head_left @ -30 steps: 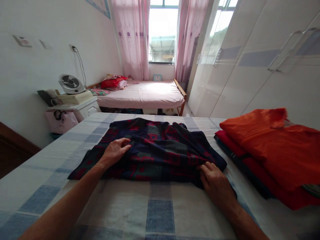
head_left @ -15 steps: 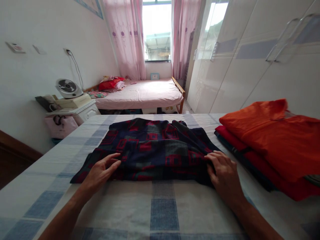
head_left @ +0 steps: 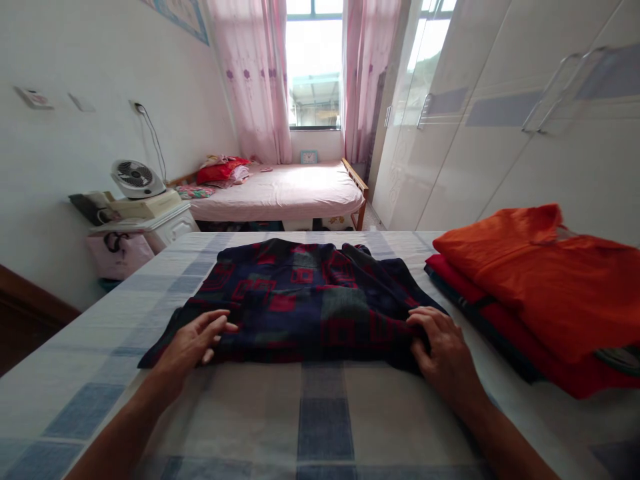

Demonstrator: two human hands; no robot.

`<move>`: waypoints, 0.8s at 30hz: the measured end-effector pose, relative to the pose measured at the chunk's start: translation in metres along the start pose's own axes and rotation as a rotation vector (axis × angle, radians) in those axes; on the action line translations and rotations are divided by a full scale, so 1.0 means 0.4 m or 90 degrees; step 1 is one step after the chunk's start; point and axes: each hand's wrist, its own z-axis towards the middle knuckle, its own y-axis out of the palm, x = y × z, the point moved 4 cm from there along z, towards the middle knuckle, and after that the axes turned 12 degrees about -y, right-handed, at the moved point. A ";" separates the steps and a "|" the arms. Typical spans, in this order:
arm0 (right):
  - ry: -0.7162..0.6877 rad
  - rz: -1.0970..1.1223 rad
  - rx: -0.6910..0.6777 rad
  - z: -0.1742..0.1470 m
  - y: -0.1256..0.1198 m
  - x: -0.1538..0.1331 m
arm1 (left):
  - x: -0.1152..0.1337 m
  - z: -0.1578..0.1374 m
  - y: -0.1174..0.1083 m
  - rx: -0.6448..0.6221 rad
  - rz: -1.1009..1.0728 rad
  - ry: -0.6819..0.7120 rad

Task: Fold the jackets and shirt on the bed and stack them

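A dark navy garment (head_left: 295, 300) patterned with red and grey-green blocks lies folded in a wide shape on the bed in front of me. Over its left front part is my left hand (head_left: 193, 340), open, with fingers apart and the thumb lower down. My right hand (head_left: 443, 350) rests at the garment's right front edge. Its fingers are slightly bent on the cloth, and the thumb is spread away from them. Neither hand has cloth visibly pinched in it.
To the right sits a stack of folded clothes, with an orange shirt (head_left: 540, 280) on top of red clothing (head_left: 505, 327). The checked bedsheet (head_left: 325, 427) spreads beneath everything. Beyond are a second bed (head_left: 300, 190), a fan (head_left: 135, 177) on a cabinet, and a white wardrobe (head_left: 500, 153).
My left hand has shifted slightly left, its thumb now lower and apart from the fingers. My right hand stays at the right edge. The view has tilted up a little.
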 end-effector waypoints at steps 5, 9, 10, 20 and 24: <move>0.009 0.007 -0.029 -0.008 0.015 0.009 | 0.016 -0.001 0.037 -0.001 0.097 -0.050; 0.002 0.009 -0.016 -0.013 0.016 0.019 | 0.052 -0.007 0.060 -0.027 0.118 0.042; 0.001 0.010 -0.013 -0.014 0.016 0.021 | 0.056 -0.009 0.059 -0.023 0.108 0.074; -0.003 0.006 -0.014 -0.013 0.018 0.020 | 0.013 0.027 0.052 0.125 0.290 0.106; -0.004 0.000 -0.017 -0.017 0.021 0.027 | 0.023 0.023 0.074 0.097 0.252 0.132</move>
